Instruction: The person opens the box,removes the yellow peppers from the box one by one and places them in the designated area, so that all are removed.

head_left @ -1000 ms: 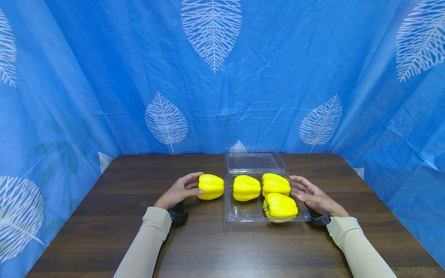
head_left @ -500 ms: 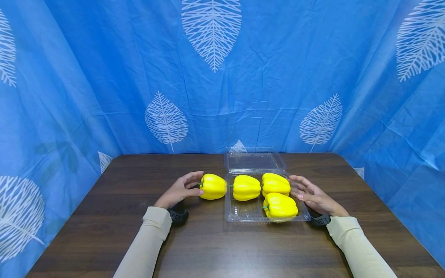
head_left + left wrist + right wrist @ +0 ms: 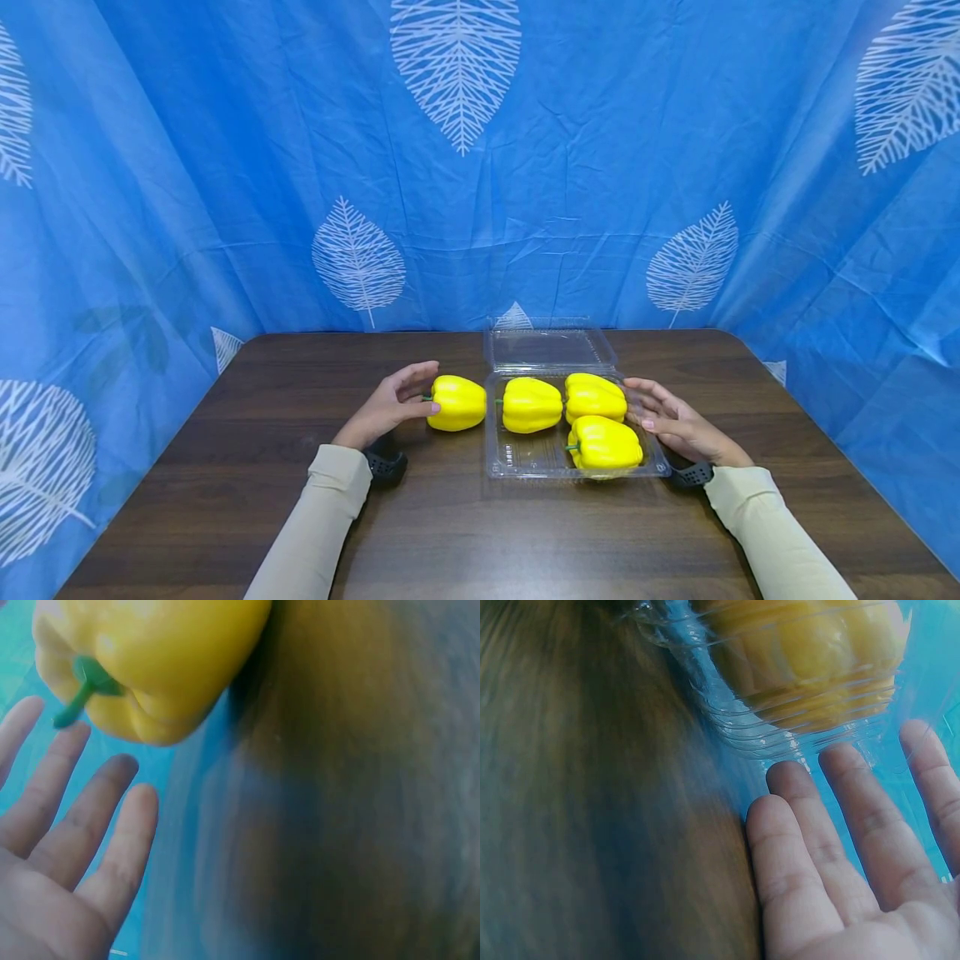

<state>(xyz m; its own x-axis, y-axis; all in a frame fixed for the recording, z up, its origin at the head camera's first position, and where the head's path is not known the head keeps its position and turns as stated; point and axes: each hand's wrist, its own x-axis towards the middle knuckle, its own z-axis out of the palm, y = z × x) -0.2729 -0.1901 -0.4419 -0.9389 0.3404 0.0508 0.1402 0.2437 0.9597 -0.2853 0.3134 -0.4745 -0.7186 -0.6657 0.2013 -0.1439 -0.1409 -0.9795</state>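
Note:
A yellow bell pepper (image 3: 457, 403) lies on the table just left of the clear plastic clamshell container (image 3: 525, 472), its green stem (image 3: 91, 686) pointing at my left hand (image 3: 388, 407). That hand's fingers are extended around the stem end; in the left wrist view they stand slightly apart from the pepper. Inside the container's base sit three more yellow bell peppers: one at the left (image 3: 532, 406), one at the back right (image 3: 595, 398) and one at the front right (image 3: 604, 443). My right hand (image 3: 686, 427) rests with straight fingers (image 3: 780, 847) against or very near the container's right side.
The container's clear lid (image 3: 551, 348) is folded back toward the rear edge of the table. Dark wood tabletop (image 3: 480, 542) extends in front and to both sides. Behind it hangs a blue curtain (image 3: 570, 208) with white leaf prints.
The loose pepper shifted slightly right toward the container, then a little back left. My left fingers have lifted and spread off it. The right hand and container have stayed put.

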